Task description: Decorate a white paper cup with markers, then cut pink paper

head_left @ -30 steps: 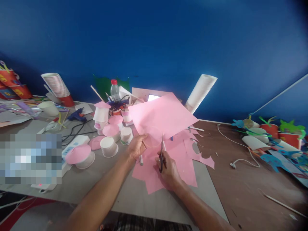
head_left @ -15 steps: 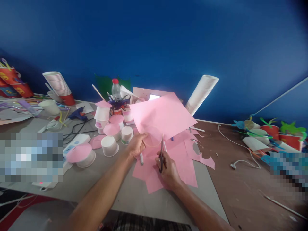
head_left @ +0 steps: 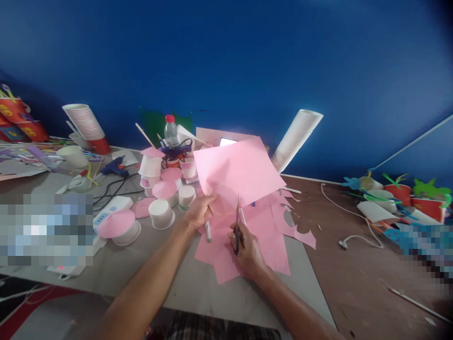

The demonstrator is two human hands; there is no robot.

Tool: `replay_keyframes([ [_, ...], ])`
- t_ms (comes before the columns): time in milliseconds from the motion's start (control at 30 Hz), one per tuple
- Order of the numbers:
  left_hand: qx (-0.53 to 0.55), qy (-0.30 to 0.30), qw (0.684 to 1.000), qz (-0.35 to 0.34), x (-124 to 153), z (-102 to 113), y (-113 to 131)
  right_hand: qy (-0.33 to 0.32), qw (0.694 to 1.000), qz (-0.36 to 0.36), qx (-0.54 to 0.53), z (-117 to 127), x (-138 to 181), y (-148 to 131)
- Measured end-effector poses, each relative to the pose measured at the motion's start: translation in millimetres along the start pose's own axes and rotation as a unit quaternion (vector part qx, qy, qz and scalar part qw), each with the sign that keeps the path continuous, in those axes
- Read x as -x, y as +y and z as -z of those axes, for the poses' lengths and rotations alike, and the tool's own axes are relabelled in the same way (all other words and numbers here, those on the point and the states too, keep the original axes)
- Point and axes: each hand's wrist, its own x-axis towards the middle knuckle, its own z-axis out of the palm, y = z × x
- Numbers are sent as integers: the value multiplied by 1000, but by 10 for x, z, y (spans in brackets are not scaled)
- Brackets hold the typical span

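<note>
A sheet of pink paper [head_left: 240, 165] is raised above the table, its lower left edge pinched in my left hand [head_left: 201, 212]. On its near part a faint round outline shows, with a curved cut edge beside my fingers. My right hand [head_left: 247, 250] is wrapped round the handles of a pair of scissors [head_left: 237, 231], whose blades point away from me and meet the paper's near edge. Beneath both hands lie more pink sheets [head_left: 262, 245]. A white marker [head_left: 208, 232] rests just under my left hand, and another white stick-like item lies partly hidden by the scissors.
Left of my hands stand several white paper bowls [head_left: 161, 215] and pink discs [head_left: 116, 224], near a power strip [head_left: 113, 210] and a glue gun [head_left: 115, 167]. A tall cup stack [head_left: 297, 139] leans behind. Pink scraps [head_left: 295, 233] and a white cable [head_left: 371, 231] lie to the right.
The raised pink sheet has turned slightly, its right corner shifting left and down. Both hands stay almost in place, and the scissors remain at the paper's edge.
</note>
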Motion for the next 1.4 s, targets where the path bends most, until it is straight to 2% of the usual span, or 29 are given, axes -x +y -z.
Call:
replay_keyframes([
  [300, -4, -19, 1000, 13, -32, 45, 43, -14, 1000, -5, 10, -28, 18, 94],
  [633, -23, -29, 999, 35, -29, 85, -11, 3, 999, -30, -39, -37, 1, 48],
  [800, -29, -44, 997, 48, -26, 96, -14, -1, 999, -28, -30, -16, -7, 75],
  [1100, -24, -28, 998, 49, -39, 92, -2, -16, 999, -20, -28, 17, -15, 82],
  [1400, -36, -6, 998, 44, -47, 106, 31, -18, 1000, 11, 22, -4, 4, 111],
])
